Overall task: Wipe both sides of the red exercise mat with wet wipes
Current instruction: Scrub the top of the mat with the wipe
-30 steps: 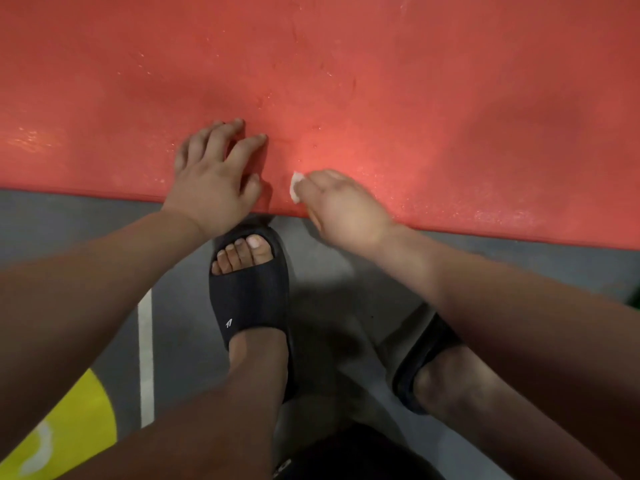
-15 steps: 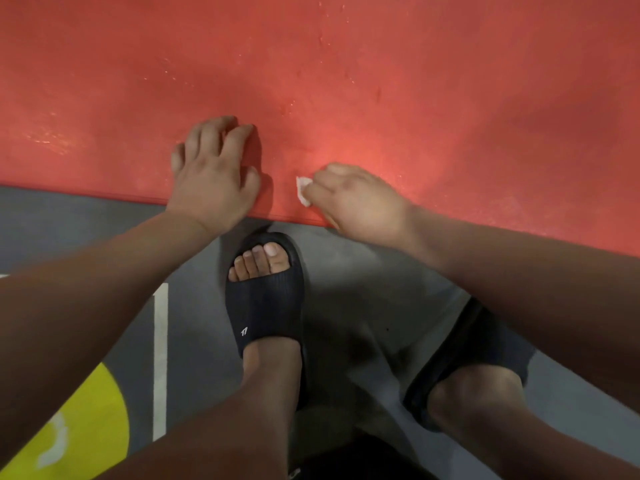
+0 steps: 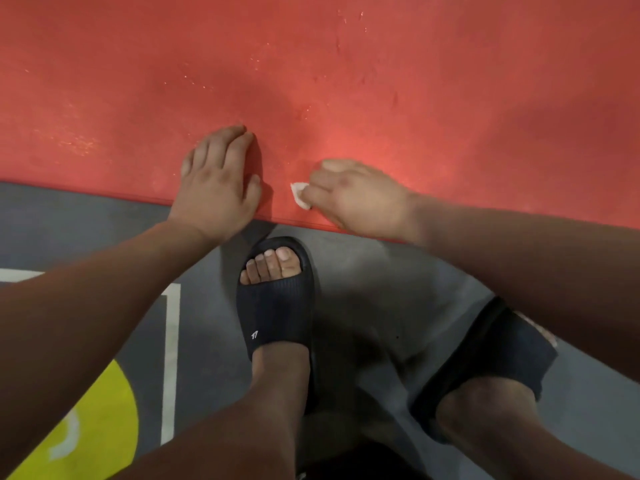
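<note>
Red mat [image 3: 415, 81], white wipe [image 3: 300, 195]
Mat lies flat under left hand [image 3: 216, 188]; crumpled wipe pinched at right hand's [image 3: 360, 199] fingertips.

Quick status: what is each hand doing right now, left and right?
Left hand: open, pressed flat on the red mat, holding nothing.
Right hand: holding a white wipe against the mat near its edge.

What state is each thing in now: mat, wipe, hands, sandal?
red mat: lies flat on the grey floor, small glints on its surface.
wet wipe: bunched, on the mat near its edge, mostly hidden by fingers.
right hand: grips the wet wipe.
left hand: flat on the mat, fingers straight.
black sandal: worn, on the floor.
</note>
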Available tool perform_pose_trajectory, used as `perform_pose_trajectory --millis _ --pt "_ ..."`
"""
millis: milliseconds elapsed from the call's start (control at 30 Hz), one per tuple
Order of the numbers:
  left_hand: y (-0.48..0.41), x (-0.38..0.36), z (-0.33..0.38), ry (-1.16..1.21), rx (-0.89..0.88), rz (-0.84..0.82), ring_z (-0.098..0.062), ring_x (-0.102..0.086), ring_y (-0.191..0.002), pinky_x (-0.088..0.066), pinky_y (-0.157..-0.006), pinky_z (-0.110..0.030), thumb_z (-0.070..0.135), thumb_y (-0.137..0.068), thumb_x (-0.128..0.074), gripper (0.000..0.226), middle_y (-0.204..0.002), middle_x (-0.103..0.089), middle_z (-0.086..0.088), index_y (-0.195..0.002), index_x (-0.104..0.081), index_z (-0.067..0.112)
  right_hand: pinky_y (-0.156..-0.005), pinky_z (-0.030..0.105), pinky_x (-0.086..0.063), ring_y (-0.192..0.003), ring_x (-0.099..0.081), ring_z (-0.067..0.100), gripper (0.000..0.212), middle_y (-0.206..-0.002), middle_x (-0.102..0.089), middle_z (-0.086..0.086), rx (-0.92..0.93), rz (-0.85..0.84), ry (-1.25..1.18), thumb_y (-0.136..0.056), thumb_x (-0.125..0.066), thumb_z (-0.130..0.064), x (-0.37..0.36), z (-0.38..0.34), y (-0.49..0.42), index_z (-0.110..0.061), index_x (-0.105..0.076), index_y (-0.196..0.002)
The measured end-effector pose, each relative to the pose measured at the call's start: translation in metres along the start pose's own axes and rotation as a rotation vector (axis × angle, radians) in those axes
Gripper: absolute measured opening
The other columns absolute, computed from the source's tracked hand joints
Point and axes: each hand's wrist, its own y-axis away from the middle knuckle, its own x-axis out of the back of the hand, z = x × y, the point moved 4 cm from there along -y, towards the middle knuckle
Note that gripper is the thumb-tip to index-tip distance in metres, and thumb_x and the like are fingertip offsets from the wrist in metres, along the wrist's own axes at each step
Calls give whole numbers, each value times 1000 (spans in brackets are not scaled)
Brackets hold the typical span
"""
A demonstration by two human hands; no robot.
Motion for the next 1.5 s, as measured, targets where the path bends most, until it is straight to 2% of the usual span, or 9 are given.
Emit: perform_pose_trajectory --millis 233,333,467,700,933,1133,1200,1400,1500 --pt "2 -1 1 19 33 -1 -31 -31 -144 -23 -118 -55 33 -91 -45 65 -159 -35 -8 -152 -40 11 -78 45 -45 -85 -58 39 22 -91 -63 17 -646 297 89 -93 -46 -11 16 64 -40 -8 -65 -105" --pt "3 -2 -3 17 22 -2 -30 -29 -146 -21 -119 -56 34 -92 -46 65 -160 -35 -7 -152 -39 12 -78 46 -47 -89 -56 36 33 -98 -62 16 -376 134 20 -97 -41 -13 0 18 -41 -2 -59 -122" --pt "2 -3 -5 15 10 -1 -30 -29 -146 -20 -119 -56 34 -92 -47 64 -159 -35 -8 -152 -40 12 -74 41 -45 -85 -50 28 14 -92 -56 9 -55 12 20 -92 -55 -8 4 7 -26 -12 -59 -105" --pt "6 1 -12 5 60 -14 -33 -21 -150 -19 -119 -60 42 -91 -46 63 -158 -35 -7 -150 -42 20 -83 45 -41 -92 -57 39 28 -98 -63 17 -621 240 90 -91 -42 -8 23 79 -58 -10 -63 -108" --pt "11 -1 -22 25 46 -24 -31 -21 -152 -19 -121 -57 43 -92 -45 65 -160 -34 -6 -152 -41 18 -75 40 -42 -85 -50 27 13 -92 -55 6 56 -4 10 -94 -54 -11 3 0 -33 -15 -59 -104" --pt "14 0 -23 39 51 -13 -33 -21 -152 -18 -121 -56 41 -92 -45 66 -159 -35 -8 -151 -41 14 -84 46 -46 -96 -57 37 24 -97 -63 10 -554 259 79 -93 -41 -16 21 73 -66 -19 -62 -104" --pt "17 0 -26 26 60 -6 -31 -20 -152 -16 -121 -57 40 -93 -45 65 -160 -34 -7 -152 -41 15 -89 45 -47 -99 -57 37 31 -101 -63 10 -600 230 26 -88 -46 -8 13 61 -74 -17 -64 -111" --pt "22 -2 -33 26 71 -5 -29 -17 -154 -13 -123 -55 38 -95 -46 64 -162 -31 -6 -154 -38 16 -77 40 -47 -91 -52 28 32 -96 -60 7 31 -24 -89 -96 -47 -12 0 -25 -47 -8 -60 -125" --pt "22 -1 -33 33 70 -16 -29 -17 -154 -14 -123 -56 37 -94 -46 64 -162 -31 -6 -154 -37 16 -74 41 -48 -85 -55 32 29 -90 -60 8 29 72 8 -89 -63 -7 2 9 -53 -13 -67 -117"
